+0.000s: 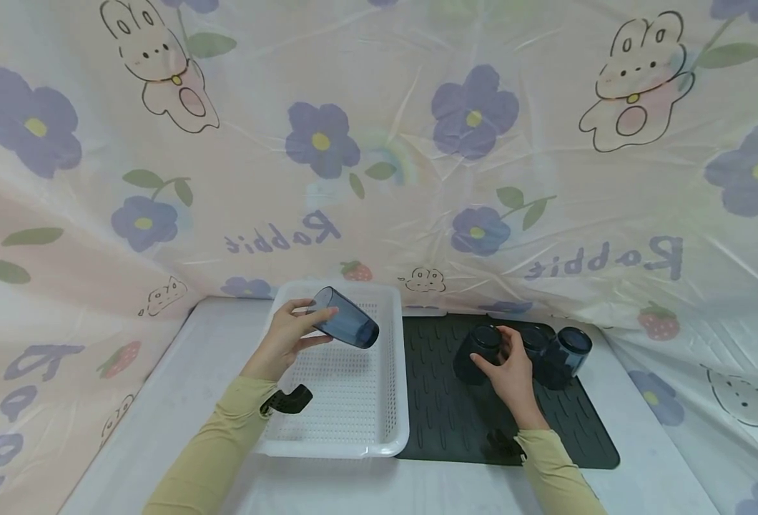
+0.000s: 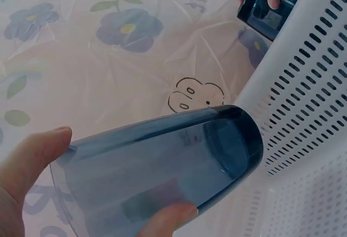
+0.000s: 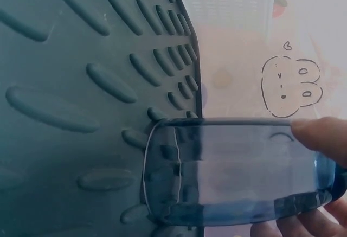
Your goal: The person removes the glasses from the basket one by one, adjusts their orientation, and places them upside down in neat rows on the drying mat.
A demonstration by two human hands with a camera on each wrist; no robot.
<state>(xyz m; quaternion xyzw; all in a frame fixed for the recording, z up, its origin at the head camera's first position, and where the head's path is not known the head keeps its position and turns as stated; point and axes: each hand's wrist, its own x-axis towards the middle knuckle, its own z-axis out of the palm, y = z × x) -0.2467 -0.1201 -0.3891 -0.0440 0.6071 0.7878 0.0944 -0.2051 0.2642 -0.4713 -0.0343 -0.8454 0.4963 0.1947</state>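
My left hand grips a clear blue plastic cup near its rim, above the white basket. The cup is tilted, its thick base pointing right and down. In the left wrist view, thumb and fingers lie on either side of this cup. My right hand holds a second blue cup near its base, which faces up, over the dark ridged mat. The right wrist view shows that cup with its rim at the mat and fingers around the base end.
Two more blue cups stand base up on the mat, right of my right hand: a rear cup partly hidden and a front cup. The basket's perforated wall borders the mat. A patterned curtain hangs behind the white table.
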